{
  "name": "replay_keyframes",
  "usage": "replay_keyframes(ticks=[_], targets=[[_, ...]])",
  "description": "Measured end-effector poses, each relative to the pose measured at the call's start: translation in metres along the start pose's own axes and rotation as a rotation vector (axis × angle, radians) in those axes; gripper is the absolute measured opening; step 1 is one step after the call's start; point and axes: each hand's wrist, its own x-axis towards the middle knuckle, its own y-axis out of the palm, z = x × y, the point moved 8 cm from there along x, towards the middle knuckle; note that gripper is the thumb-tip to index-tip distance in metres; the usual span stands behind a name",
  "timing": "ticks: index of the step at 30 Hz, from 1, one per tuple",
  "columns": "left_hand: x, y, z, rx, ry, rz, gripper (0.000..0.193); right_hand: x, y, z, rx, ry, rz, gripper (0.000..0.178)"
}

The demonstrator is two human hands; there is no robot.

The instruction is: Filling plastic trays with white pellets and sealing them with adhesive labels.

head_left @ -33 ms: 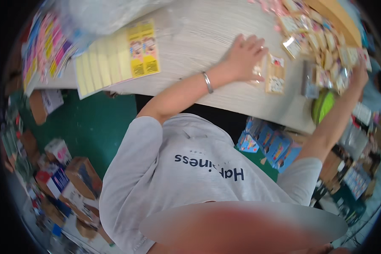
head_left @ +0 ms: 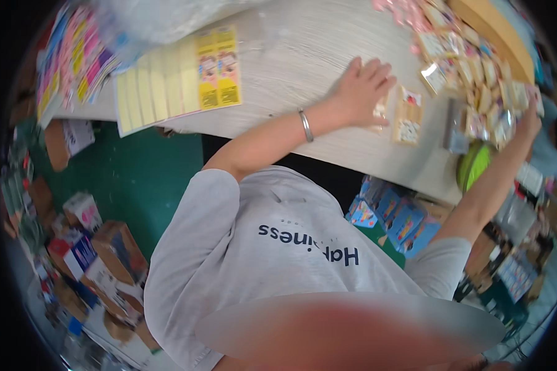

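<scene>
Your left hand (head_left: 360, 98), fingers spread apart, is nearer the flat pack (head_left: 408, 116), just to its right, long axis pointing away from you; right hand's (head_left: 527, 125) grip, can't tell.

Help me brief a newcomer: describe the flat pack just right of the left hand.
Find the pale table, then the spread left hand over it. Just right of that hand lies a flat rectangular pack, tan in the middle. Unlike the heaped packs farther right, it lies singly, with a red mark at its far end and white pieces nearer.
</scene>
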Motion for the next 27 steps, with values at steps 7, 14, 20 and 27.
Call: replay_keyframes(ticks=[7,14,20,27], targets=[[-0.077,-0.069,0.039,-0.236,-0.194,-0.085,0.084,-0.265,0.147,0.102,0.304,-0.793,0.695,0.028],[-0.242,-0.11,0.217,0.13,-0.863,0.023,0.051,-0.565,0.278,0.085,-0.06,-1.28,1.692,0.034],[-0.259,-0.113,0.174,0.202,-0.731,-0.124,0.063,-0.585,0.357,0.094,-0.209,-1.394,0.933,0.03],[-0.22,-0.151,0.218,0.136,-0.549,-0.372,0.051,-0.576,0.366,0.074,-0.008,-1.204,1.036,0.017]])
